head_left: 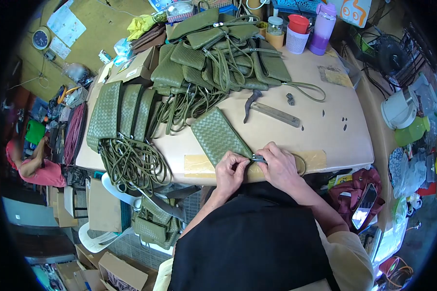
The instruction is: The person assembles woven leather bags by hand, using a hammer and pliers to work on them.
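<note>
Fitting the metal clip at the corner of a woven green pouch

At the table's near edge, our left hand (pixel 230 169) pinches the woven green pouch (pixel 218 136) at its near corner, while our right hand (pixel 279 167) closes on the small metal clip (pixel 257 158) there. We judge it best to keep the corner flat and taut. A hammer (pixel 272 112) lies farther off.

Even, bright daylight fills the scene, and the pale worktop (pixel 325 136) shows only soft, short shadows and no harsh glare. A strong fisheye bends the edges into a dark round vignette, where detail goes smeared; the centre is sharp
</note>
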### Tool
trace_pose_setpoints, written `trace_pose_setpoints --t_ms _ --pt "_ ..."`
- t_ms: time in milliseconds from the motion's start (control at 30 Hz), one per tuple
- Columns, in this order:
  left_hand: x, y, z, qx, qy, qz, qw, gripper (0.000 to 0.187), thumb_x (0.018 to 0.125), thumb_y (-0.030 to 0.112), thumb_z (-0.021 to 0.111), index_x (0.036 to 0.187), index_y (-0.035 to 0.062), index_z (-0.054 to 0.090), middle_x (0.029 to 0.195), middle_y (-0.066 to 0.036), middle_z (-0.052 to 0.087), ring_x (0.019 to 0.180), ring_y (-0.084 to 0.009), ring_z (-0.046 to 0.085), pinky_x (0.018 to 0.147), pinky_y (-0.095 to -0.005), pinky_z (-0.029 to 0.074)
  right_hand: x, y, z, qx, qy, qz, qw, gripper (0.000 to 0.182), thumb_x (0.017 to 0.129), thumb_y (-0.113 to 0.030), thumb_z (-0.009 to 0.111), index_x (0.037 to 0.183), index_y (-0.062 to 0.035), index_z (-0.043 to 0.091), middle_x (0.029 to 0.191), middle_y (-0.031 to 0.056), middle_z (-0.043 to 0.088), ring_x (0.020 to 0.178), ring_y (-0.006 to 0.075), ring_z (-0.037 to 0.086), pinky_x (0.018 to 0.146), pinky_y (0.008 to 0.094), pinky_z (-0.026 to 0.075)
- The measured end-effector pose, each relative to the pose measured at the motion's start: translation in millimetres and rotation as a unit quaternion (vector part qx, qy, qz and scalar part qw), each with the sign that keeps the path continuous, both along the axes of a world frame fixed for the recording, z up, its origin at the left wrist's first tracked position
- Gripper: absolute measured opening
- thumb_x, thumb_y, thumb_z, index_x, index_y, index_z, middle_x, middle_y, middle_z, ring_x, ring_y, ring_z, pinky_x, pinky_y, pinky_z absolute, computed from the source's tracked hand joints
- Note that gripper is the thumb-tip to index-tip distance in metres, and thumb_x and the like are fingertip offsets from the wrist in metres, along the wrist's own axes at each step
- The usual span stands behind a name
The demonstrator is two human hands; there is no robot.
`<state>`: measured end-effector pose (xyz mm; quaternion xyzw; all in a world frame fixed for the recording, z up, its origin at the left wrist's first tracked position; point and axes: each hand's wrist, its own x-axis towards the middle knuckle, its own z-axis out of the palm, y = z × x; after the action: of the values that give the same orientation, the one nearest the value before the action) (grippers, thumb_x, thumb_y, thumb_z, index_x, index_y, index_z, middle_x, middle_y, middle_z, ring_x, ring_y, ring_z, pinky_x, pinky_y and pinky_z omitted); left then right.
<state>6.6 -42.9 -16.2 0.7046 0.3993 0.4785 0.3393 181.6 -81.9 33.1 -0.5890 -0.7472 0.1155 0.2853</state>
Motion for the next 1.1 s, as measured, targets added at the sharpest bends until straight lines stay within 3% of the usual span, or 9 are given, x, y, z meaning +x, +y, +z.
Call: trace_pose_setpoints --t_ms 467,567,667,800,867,900,933,1067,1100 --pt "-3.2 -7.5 -5.0 0.098 0.012 -0.015 0.995 0.014 0.073 0.000 0.074 0.078 0.0022 0.061 0.074 -0.010 0.061 0.068 -0.0239 0.057 0.064 -0.0325 0.046 2.7 3.9 -9.3 -0.036 0.061 0.005 0.998 0.026 0.074 -0.011 0.073 0.097 -0.0066 0.062 0.098 0.0060 0.055 0.085 0.0261 0.062 0.073 0.0406 0.049" --pt "-13.2 -11.5 24.3 0.105 0.201 -0.039 0.973 0.032 0.069 0.017 0.078 0.094 0.0044 0.061 0.100 -0.011 0.061 0.091 -0.0295 0.057 0.085 -0.0402 0.041 2.9 9.5 -5.7 -0.026 0.140 -0.032 0.989 0.026 0.075 -0.010 0.071 0.098 -0.0060 0.061 0.095 0.0065 0.057 0.084 0.0283 0.063 0.072 0.0416 0.050" --pt "-20.1 -8.9 38.5 0.158 0.295 0.000 0.942 0.038 0.071 0.020 0.078 0.103 0.0061 0.062 0.111 -0.010 0.060 0.103 -0.0284 0.056 0.087 -0.0406 0.040 7.5 10.0 -5.6 -0.044 0.092 -0.025 0.994 0.029 0.075 -0.008 0.071 0.101 -0.0052 0.061 0.090 0.0078 0.059 0.082 0.0303 0.064 0.071 0.0417 0.051" --pt "-43.1 5.9 63.3 0.203 0.243 -0.018 0.948 0.028 0.070 0.010 0.076 0.096 0.0078 0.067 0.092 -0.006 0.068 0.085 -0.0238 0.062 0.081 -0.0356 0.042 8.0 26.4 26.7 -0.082 0.059 0.124 0.987 0.029 0.078 -0.005 0.071 0.106 -0.0018 0.063 0.091 0.0108 0.065 0.084 0.0249 0.066 0.074 0.0365 0.052" --pt "-45.3 18.3 113.0 0.270 0.212 0.028 0.939 0.022 0.069 0.007 0.077 0.089 0.0096 0.068 0.079 -0.002 0.067 0.067 -0.0194 0.057 0.073 -0.0330 0.039 -0.7 37.1 48.2 -0.170 0.346 0.132 0.913 0.026 0.085 -0.009 0.068 0.108 0.0011 0.063 0.093 0.0081 0.067 0.083 0.0149 0.064 0.076 0.0300 0.051" --pt "-47.4 23.3 134.3 0.303 0.202 0.041 0.931 0.023 0.068 0.008 0.078 0.089 0.0101 0.068 0.079 -0.001 0.067 0.068 -0.0195 0.057 0.074 -0.0335 0.038 -0.7 43.5 60.2 -0.189 0.380 0.146 0.893 0.027 0.088 -0.015 0.067 0.109 0.0018 0.063 0.092 0.0059 0.067 0.082 0.0085 0.059 0.076 0.0248 0.049" --pt "-48.3 29.0 151.0 0.337 0.191 0.055 0.920 0.024 0.068 0.009 0.079 0.088 0.0106 0.068 0.080 -0.001 0.066 0.070 -0.0196 0.057 0.076 -0.0340 0.038 1.1 50.2 67.7 -0.186 0.377 0.152 0.895 0.027 0.088 -0.015 0.067 0.109 0.0018 0.063 0.092 0.0059 0.067 0.082 0.0085 0.059 0.076 0.0248 0.049" --pt "-27.4 41.0 168.2 0.333 0.250 0.213 0.884 0.033 0.067 0.014 0.081 0.098 0.0106 0.070 0.097 -0.011 0.058 0.089 -0.0262 0.056 0.081 -0.0359 0.040 -3.0 64.3 52.2 -0.285 0.575 0.147 0.753 0.028 0.088 -0.019 0.067 0.110 -0.0013 0.062 0.089 0.0048 0.064 0.074 0.0087 0.058 0.067 0.0245 0.048" --pt "-27.3 41.0 152.4 0.299 0.218 0.176 0.912 0.032 0.067 0.012 0.081 0.098 0.0093 0.071 0.096 -0.011 0.058 0.089 -0.0254 0.056 0.079 -0.0352 0.042 -4.0 64.0 39.2 -0.335 0.633 0.128 0.686 0.028 0.089 -0.019 0.066 0.110 -0.0014 0.061 0.086 0.0037 0.062 0.071 0.0092 0.056 0.063 0.0250 0.047"
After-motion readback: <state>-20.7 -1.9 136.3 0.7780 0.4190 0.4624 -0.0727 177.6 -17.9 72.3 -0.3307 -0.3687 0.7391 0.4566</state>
